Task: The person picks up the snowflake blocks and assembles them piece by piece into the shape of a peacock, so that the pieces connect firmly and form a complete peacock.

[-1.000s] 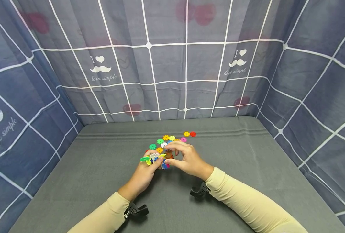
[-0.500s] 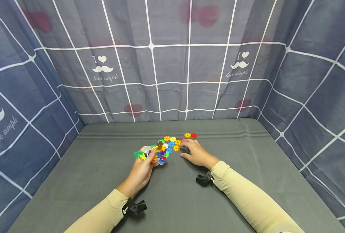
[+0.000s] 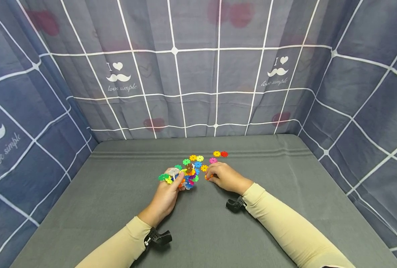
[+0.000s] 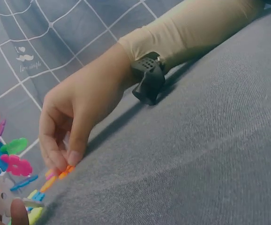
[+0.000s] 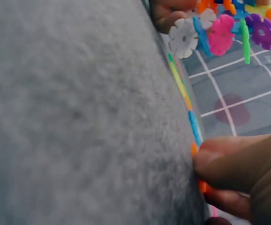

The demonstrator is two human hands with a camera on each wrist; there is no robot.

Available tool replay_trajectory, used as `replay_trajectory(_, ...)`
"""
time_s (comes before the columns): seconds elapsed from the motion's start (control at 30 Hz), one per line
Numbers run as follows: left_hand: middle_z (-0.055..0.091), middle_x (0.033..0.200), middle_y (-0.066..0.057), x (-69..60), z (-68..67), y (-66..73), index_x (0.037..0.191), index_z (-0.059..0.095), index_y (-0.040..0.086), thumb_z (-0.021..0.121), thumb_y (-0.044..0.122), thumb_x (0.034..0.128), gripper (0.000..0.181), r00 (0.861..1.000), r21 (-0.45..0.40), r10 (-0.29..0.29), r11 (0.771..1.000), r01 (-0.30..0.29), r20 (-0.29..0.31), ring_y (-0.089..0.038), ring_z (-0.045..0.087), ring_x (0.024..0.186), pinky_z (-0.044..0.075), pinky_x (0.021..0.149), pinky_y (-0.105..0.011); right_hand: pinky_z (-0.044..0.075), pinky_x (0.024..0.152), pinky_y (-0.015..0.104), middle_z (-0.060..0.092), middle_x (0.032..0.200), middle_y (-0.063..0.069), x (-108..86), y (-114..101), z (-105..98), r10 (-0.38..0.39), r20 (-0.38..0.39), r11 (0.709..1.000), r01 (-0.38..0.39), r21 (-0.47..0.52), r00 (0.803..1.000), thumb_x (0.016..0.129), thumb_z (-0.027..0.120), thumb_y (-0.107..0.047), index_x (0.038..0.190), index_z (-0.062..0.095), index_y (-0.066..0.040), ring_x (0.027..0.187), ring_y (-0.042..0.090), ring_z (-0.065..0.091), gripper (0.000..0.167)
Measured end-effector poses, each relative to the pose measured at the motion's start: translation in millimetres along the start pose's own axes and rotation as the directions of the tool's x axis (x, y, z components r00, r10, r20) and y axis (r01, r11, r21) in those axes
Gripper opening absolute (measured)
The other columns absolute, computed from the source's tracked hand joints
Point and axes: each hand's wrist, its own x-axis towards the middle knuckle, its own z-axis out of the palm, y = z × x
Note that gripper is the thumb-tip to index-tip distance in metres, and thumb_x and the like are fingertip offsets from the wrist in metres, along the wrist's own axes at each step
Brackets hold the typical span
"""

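Observation:
My left hand (image 3: pixel 166 191) grips a cluster of joined, many-coloured notched discs (image 3: pixel 189 179), its thumb on top. The cluster shows white, pink, purple and green discs (image 5: pixel 221 35) in the right wrist view, raised off the cloth. To its right, my right hand (image 3: pixel 228 178) pinches an orange disc (image 3: pixel 207 177) at the cloth surface. In the left wrist view the right hand's (image 4: pixel 81 110) thumb and fingertips meet at orange pieces (image 4: pixel 67 171). Part of the pinched disc is hidden by the fingers.
Loose flat discs lie beyond the hands on the grey cloth (image 3: pixel 124 208): yellow (image 3: pixel 200 158), pink (image 3: pixel 213 160), red (image 3: pixel 224 154), blue and green ones. Checked curtains (image 3: pixel 198 74) stand behind and at both sides. Each wrist wears a black camera mount.
My right hand has moved right from the held cluster to the loose discs, and its fingertips have closed on an orange one. The left hand keeps its grip, the cluster turned more to view.

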Motion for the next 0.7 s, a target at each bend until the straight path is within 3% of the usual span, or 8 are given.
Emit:
replay_trajectory(0.17,0.063,0.089,-0.003,-6.3,1.7,3.5,0.113,0.059,0.002,0.072,0.009,0.1021,0.018,1.0,0.164,0.024,0.986,-0.027,0.019,-0.018,0.057,0.077,0.05,0.071,-0.029,0.052,0.082,0.032,0.062,0.096,-0.002,-5.1,-7.8,-8.6,0.148,0.073,0.98,-0.156,0.121,0.986,0.09,0.085,-0.005,0.098,0.071,-0.01,0.089,0.014,0.06,0.017)
replay_trajectory(0.33,0.059,0.086,-0.003,-11.4,2.8,4.8,0.108,0.06,0.0,0.076,0.007,0.0985,0.02,0.995,0.253,0.078,0.963,-0.092,0.067,-0.014,0.055,0.081,0.046,0.071,-0.024,0.049,0.075,0.032,0.058,0.088,-0.001,-5.9,-15.8,-15.2,0.139,0.046,0.981,-0.144,0.131,0.989,0.085,0.087,0.001,0.096,0.067,-0.009,0.08,0.012,0.055,0.025)
replay_trajectory(0.47,0.06,0.09,-0.004,-11.5,-1.3,4.9,0.104,0.062,0.003,0.077,0.008,0.098,0.017,0.983,0.304,0.137,0.938,-0.169,0.122,-0.014,0.055,0.084,0.046,0.072,-0.023,0.052,0.072,0.029,0.063,0.098,0.002,-3.2,-18.0,-16.2,0.125,-0.108,0.982,-0.107,0.153,0.986,0.087,0.086,0.001,0.099,0.074,-0.005,0.078,0.01,0.058,0.018)
replay_trajectory(0.6,0.063,0.093,-0.005,-10.4,-5.4,6.1,0.104,0.064,0.006,0.078,0.009,0.0978,0.016,0.971,0.362,0.171,0.905,-0.222,0.167,-0.017,0.057,0.086,0.048,0.074,-0.025,0.058,0.074,0.031,0.069,0.112,0.008,3.7,-27.7,-24.3,0.07,-0.32,0.972,0.008,0.235,0.945,0.088,0.085,0.003,0.105,0.079,0.001,0.085,0.015,0.067,0.018)
replay_trajectory(0.7,0.064,0.094,-0.007,-10.0,-6.8,7.3,0.104,0.064,0.006,0.078,0.007,0.0973,0.015,0.966,0.379,0.187,0.893,-0.242,0.176,-0.018,0.059,0.087,0.05,0.075,-0.026,0.059,0.079,0.034,0.07,0.117,0.011,7.9,-40.2,-33.1,-0.028,-0.371,0.952,0.137,0.273,0.928,0.091,0.08,0.006,0.112,0.078,0.002,0.099,0.022,0.069,0.022)
